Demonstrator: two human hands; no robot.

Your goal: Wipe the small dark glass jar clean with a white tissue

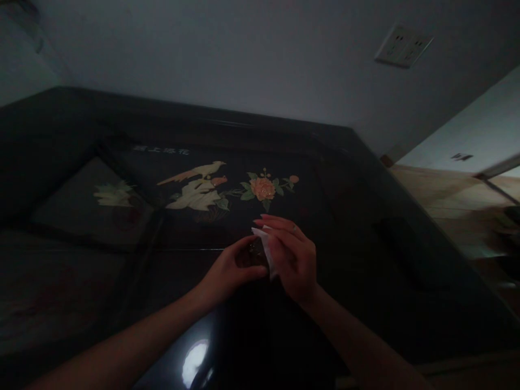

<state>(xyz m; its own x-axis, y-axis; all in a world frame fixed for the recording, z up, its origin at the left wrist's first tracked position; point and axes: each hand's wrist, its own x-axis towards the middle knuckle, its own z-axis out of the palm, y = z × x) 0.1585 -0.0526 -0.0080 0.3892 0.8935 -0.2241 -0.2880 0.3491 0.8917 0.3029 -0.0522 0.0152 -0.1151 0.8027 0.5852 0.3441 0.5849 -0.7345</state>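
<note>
Over the dark glossy surface (244, 325), my left hand (223, 273) curls around a small, dark, rounded thing (255, 253) with shiny specks, perhaps glass. Its kind is too dark to tell. A folded white tissue (271, 259) is in my right hand (296, 260), pressed against the right side of that dark thing. The fingers of my right hand lie over the tissue, and a ring shows on one of them. Part of the dark thing is hidden behind the tissue and both hands.
Beyond my hands, the dark surface bears a bird (199, 173) and an orange flower (262, 188). A dark flat rectangular thing (410, 252) is to the right. Behind stands a pale wall (227, 54) with a socket plate (403, 47). Wooden flooring (430, 200) shows at right.
</note>
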